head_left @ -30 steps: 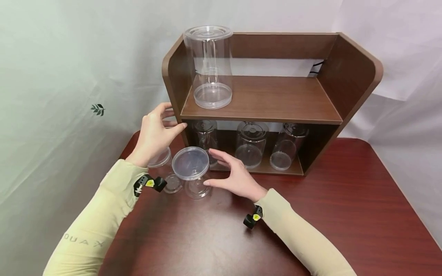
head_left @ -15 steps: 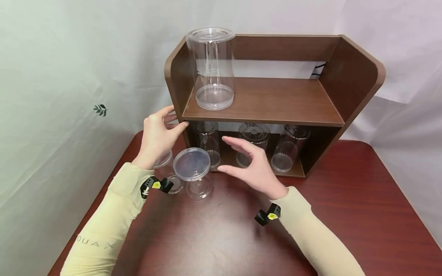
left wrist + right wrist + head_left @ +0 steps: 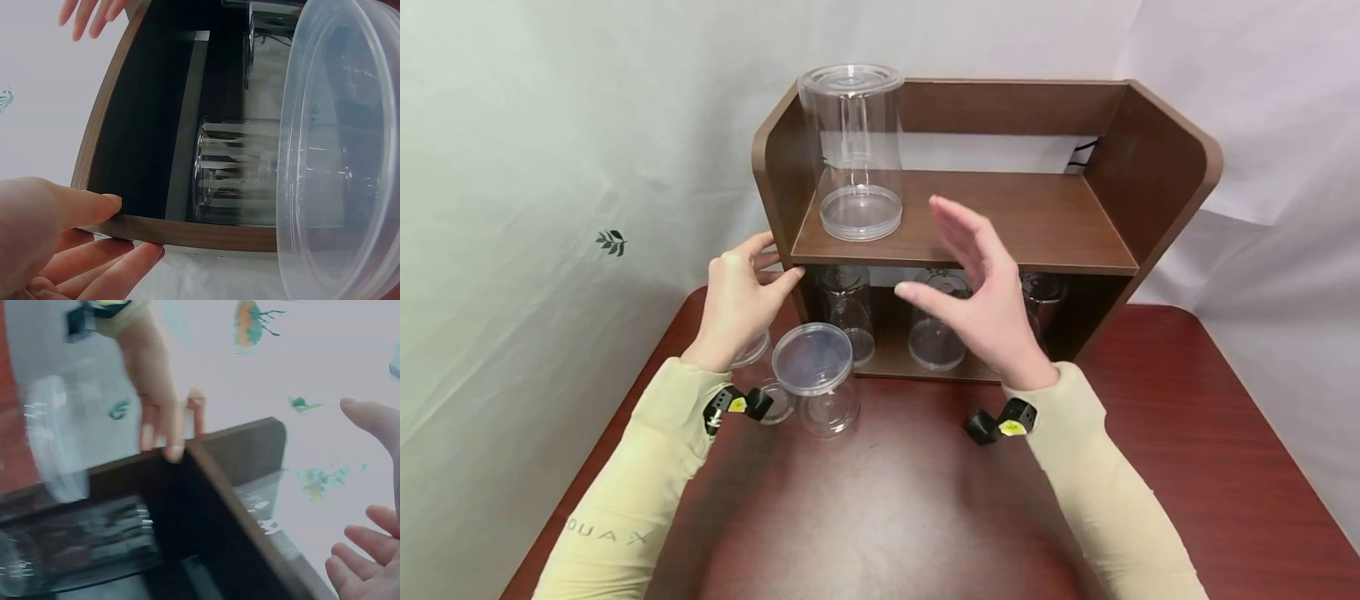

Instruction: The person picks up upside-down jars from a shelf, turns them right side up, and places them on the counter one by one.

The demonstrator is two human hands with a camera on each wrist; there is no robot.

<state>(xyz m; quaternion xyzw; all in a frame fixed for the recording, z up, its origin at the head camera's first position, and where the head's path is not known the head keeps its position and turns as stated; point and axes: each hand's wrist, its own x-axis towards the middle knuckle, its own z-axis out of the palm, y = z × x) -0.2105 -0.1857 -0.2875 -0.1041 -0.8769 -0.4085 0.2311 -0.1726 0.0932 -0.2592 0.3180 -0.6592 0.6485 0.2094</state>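
Observation:
My left hand (image 3: 737,292) pinches the left side panel of a brown wooden two-tier shelf (image 3: 1052,217), thumb on the inner face and fingers outside. My right hand (image 3: 988,292) is in the air before the shelf, fingers spread and holding nothing. On the upper board, at its left end, stands a tall clear plastic jar (image 3: 859,158). Below it, the lower tier holds a clear jar (image 3: 848,312) at left, another clear jar (image 3: 936,342) in the middle and a third jar (image 3: 1041,289) at right, partly hidden by my right hand.
On the red-brown table (image 3: 880,500), in front of the shelf's left end, stands a clear jar with a translucent lid (image 3: 812,360). Beside it another clear jar (image 3: 775,400) is partly behind my left wrist. White cloth (image 3: 550,167) hangs behind and at the sides.
My right hand has left the lidded jar at the table's left and moved right and up to the height of the upper board. My left hand keeps its place on the side panel.

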